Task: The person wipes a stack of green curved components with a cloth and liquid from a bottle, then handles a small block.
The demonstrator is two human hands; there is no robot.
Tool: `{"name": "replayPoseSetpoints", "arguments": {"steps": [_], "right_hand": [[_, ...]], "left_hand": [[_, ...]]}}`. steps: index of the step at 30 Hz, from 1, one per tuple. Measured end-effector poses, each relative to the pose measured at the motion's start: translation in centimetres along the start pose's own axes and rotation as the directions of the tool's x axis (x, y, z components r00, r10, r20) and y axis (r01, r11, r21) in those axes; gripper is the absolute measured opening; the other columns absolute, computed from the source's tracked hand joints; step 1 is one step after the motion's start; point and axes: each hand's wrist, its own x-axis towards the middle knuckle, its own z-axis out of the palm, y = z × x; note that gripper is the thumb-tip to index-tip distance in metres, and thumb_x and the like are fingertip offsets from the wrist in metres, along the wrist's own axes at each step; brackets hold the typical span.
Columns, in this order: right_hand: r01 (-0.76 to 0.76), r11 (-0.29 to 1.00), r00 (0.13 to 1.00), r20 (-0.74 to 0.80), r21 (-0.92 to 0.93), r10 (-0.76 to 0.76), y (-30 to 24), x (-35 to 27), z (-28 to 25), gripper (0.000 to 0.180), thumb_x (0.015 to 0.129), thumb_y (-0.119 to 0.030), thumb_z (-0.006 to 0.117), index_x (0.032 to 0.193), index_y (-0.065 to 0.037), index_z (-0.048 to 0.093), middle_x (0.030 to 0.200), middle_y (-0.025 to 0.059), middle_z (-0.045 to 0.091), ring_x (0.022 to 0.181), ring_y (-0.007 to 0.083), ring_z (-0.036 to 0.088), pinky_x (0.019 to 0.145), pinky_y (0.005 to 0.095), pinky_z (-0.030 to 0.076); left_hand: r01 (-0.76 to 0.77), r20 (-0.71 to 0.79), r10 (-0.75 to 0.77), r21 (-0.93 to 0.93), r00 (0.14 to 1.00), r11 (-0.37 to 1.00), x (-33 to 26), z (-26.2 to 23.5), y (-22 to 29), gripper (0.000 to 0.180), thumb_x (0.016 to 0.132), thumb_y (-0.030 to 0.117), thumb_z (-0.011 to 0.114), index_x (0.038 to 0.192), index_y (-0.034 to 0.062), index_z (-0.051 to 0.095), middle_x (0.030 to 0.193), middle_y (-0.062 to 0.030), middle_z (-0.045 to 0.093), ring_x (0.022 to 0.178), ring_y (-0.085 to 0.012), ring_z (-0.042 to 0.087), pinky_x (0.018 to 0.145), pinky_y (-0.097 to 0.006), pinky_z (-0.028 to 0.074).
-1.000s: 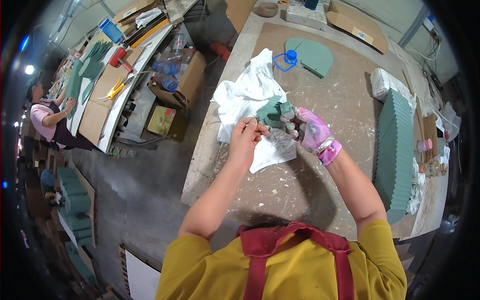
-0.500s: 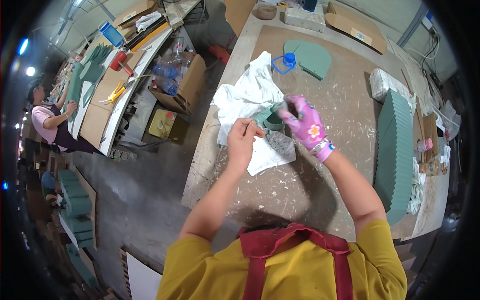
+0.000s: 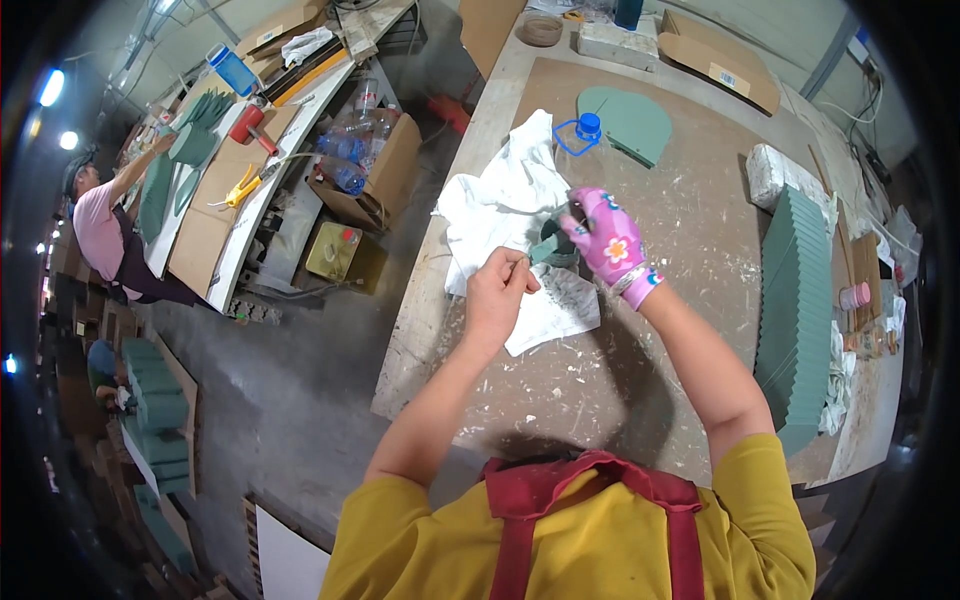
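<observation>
Over the worktable my bare left hand (image 3: 494, 303) is closed, thumb and forefinger pinching a small green flat piece (image 3: 544, 250). My right hand (image 3: 612, 245) wears a pink glove with flowers. Its fingers curl in toward the thumb beside a small dark-green cup (image 3: 566, 252); whatever they hold is too small or hidden to make out. The green piece lies in front of the cup's left side. Beneath both is a white cloth (image 3: 500, 210), its lower part (image 3: 555, 318) smudged grey.
Behind the cloth stand a blue-capped clear jug (image 3: 588, 127) and a rounded green panel (image 3: 630, 115). A long ridged green block (image 3: 795, 310) lines the right side. At left, past the floor aisle, a co-worker (image 3: 103, 225) stands by another bench holding a red mallet (image 3: 247, 125).
My right hand has turned slightly, its fingers curling closer above the cup. The green piece in my left hand now tilts lower. The co-worker has reached an arm farther forward over the bench.
</observation>
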Motion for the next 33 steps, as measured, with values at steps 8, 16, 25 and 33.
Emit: {"name": "replayPoseSetpoints", "arguments": {"steps": [8,16,25,33], "right_hand": [[-0.41,0.746,0.912,0.256,0.525,0.321,1.1,-1.0,-1.1,0.037,0.086,-0.029,0.063,0.108,0.001,0.058,0.092,0.0145,0.066,0.082,0.0269,0.065,0.071,0.0367,0.051],[-0.125,0.959,0.992,0.011,0.256,0.127,0.9,1.0,0.4,0.037,0.086,-0.029,0.062,0.111,-0.002,0.058,0.097,0.0191,0.065,0.089,0.031,0.064,0.078,0.0377,0.05],[-0.434,0.71,0.9,0.31,0.555,0.307,0.3,0.2,-1.9,0.034,0.089,-0.031,0.059,0.106,-0.001,0.059,0.09,0.0067,0.066,0.078,0.0152,0.063,0.069,0.0275,0.05],[-0.138,0.935,0.99,0.01,0.327,0.143,1.4,-0.1,0.2,0.039,0.087,-0.033,0.059,0.111,-0.002,0.057,0.097,0.0181,0.065,0.09,0.0342,0.064,0.08,0.0392,0.05]], "left_hand": [[-0.09,-0.033,0.101,0.231,0.994,0.969,0.9,-0.9,1.6,0.009,0.091,0.007,0.056,0.093,-0.0015,0.057,0.065,-0.0057,0.064,0.062,-0.0077,0.059,0.057,-0.023,0.045],[-0.223,0.056,0.221,0.438,0.974,0.871,0.6,-0.5,2.3,0.007,0.088,0.01,0.058,0.091,0.0041,0.058,0.066,-0.0127,0.063,0.06,-0.0276,0.064,0.055,-0.037,0.047],[-0.361,0.07,0.384,0.526,0.921,0.77,2.9,-0.8,3.5,0.008,0.085,0.011,0.06,0.087,0.005,0.056,0.069,-0.0147,0.063,0.065,-0.0347,0.063,0.057,-0.042,0.047],[-0.422,0.198,0.384,0.598,0.902,0.682,2.2,-0.3,3.2,0.007,0.085,0.012,0.06,0.086,0.0059,0.057,0.069,-0.0165,0.062,0.065,-0.0359,0.062,0.058,-0.045,0.046]]}}
